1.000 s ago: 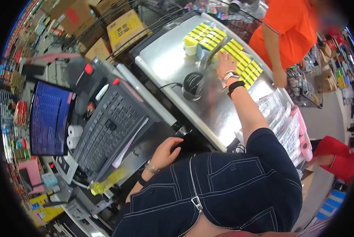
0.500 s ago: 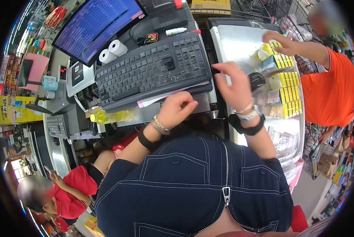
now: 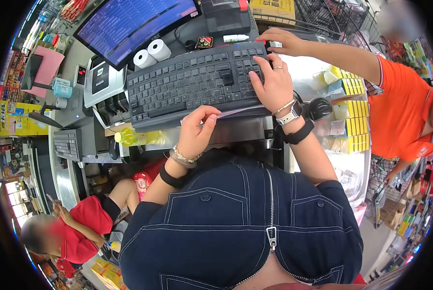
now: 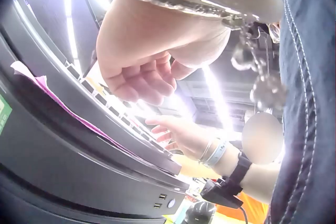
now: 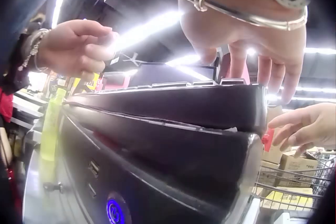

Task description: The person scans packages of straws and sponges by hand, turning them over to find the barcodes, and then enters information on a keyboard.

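My right hand [image 3: 276, 86] is over the number pad at the right end of the black keyboard [image 3: 192, 82], with its fingers pointing down at the keys. In the right wrist view the same hand [image 5: 247, 35] hangs over the keyboard's end, fingers apart, holding nothing. My left hand [image 3: 195, 131] hovers at the keyboard's front edge, its fingers loosely curled and empty, beside a pinkish paper [image 3: 236, 113] lying under the keyboard. From the left wrist view, that hand [image 4: 152, 45] is above the paper [image 4: 58, 100] and apart from it.
Behind the keyboard stand a monitor [image 3: 139, 24] and paper rolls [image 3: 158, 50]. A yellow bottle [image 3: 134, 137] is at the front left. On the right counter are yellow boxes [image 3: 356, 110] and a black round device [image 3: 320, 108]. Someone in orange [image 3: 395, 111] reaches to the keyboard's far right corner.
My right hand left the yellow boxes on the right counter and came to the number pad. The view swung toward the keyboard. The orange-clad person's hand moved from the boxes to the keyboard's corner.
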Demonstrator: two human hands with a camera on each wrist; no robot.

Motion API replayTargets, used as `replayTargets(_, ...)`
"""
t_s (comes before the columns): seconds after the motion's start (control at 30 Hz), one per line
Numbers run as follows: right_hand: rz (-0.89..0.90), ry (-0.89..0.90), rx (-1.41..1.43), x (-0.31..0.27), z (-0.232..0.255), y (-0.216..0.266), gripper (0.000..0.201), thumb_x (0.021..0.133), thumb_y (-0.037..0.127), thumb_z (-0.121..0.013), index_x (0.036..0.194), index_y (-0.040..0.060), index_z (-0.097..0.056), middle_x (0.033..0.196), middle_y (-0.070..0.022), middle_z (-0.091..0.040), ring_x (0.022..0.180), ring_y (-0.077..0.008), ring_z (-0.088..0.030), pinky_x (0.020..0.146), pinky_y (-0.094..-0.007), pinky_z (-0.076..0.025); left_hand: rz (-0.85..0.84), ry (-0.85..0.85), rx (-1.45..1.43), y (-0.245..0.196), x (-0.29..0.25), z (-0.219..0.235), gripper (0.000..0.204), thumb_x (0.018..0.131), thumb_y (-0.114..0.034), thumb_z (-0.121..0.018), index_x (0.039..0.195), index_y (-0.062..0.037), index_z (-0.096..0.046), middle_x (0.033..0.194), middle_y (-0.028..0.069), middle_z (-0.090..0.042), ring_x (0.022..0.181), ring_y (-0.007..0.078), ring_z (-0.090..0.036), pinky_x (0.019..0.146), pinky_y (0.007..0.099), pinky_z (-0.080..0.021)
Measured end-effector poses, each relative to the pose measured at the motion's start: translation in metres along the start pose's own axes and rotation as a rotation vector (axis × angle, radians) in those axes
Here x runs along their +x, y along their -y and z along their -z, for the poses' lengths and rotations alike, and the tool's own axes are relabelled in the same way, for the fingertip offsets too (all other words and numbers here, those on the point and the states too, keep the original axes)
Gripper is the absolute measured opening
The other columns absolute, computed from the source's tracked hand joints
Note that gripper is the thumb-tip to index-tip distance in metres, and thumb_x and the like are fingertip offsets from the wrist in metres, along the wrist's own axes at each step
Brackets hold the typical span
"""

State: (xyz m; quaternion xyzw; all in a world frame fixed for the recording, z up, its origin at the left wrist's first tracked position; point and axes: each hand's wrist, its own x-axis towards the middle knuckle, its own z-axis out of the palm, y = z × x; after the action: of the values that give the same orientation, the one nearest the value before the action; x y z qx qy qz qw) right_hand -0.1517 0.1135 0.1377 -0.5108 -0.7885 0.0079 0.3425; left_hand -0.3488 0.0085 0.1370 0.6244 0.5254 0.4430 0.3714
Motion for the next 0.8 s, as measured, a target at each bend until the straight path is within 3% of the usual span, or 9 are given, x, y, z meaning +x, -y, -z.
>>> replayTargets(0.2,0.053,-0.013,-0.092,-0.005,-0.003,-0.008,0.027,0.074,0.020,-0.058,0.098,0.0067,-0.058,0.103,-0.0172,-0.050,0.093,-0.0326,-0.049,0.079,-0.0400,-0.041,-0.022,-0.033,-0.023,-0.002,-0.004,0.009,0.012,0.082,-0.009,-0.051,0.088,-0.0008,-0.057,0.069,0.0036,-0.055,0.062,0.0100,-0.050,0.060,0.0234,-0.042)
replayTargets(0.33,-0.039,-0.123,0.100,-0.018,0.016,-0.008,0.023,0.071,0.006,-0.055,0.093,0.0057,-0.058,0.098,-0.0150,-0.054,0.091,-0.0313,-0.051,0.077,-0.0375,-0.042,0.014,-0.088,-0.051,0.011,-0.008,0.020,0.012,0.081,-0.008,-0.051,0.089,-0.0011,-0.057,0.071,0.0033,-0.055,0.064,0.0099,-0.050,0.062,0.0232,-0.042)
replayTargets(0.47,0.084,-0.055,0.103,-0.038,0.022,0.001,0.025,0.066,0.002,-0.053,0.090,0.0046,-0.058,0.091,-0.0103,-0.057,0.087,-0.0282,-0.053,0.075,-0.0374,-0.042,-0.075,-0.357,0.034,0.020,-0.006,0.034,0.011,0.079,-0.003,-0.051,0.088,-0.0013,-0.056,0.078,0.0043,-0.054,0.069,0.0117,-0.050,0.063,0.0232,-0.041)
replayTargets(0.6,0.070,-0.034,0.125,-0.049,0.016,0.005,0.030,0.066,0.002,-0.053,0.095,0.0047,-0.057,0.092,-0.0107,-0.057,0.089,-0.0286,-0.052,0.079,-0.0375,-0.041,-0.154,-0.520,0.266,0.030,-0.003,0.059,0.015,0.074,0.000,-0.052,0.088,-0.0014,-0.056,0.085,0.0088,-0.053,0.079,0.0196,-0.051,0.072,0.0284,-0.041)
replayTargets(0.8,0.078,-0.024,0.301,-0.044,0.012,0.012,0.047,0.065,0.001,-0.054,0.112,0.0035,-0.046,0.099,-0.0125,-0.058,0.094,-0.0299,-0.051,0.085,-0.0375,-0.039,-0.123,-0.664,0.428,0.046,-0.003,0.094,0.017,0.074,-0.001,-0.052,0.091,-0.0021,-0.055,0.092,0.0094,-0.052,0.087,0.0214,-0.049,0.078,0.0299,-0.038)
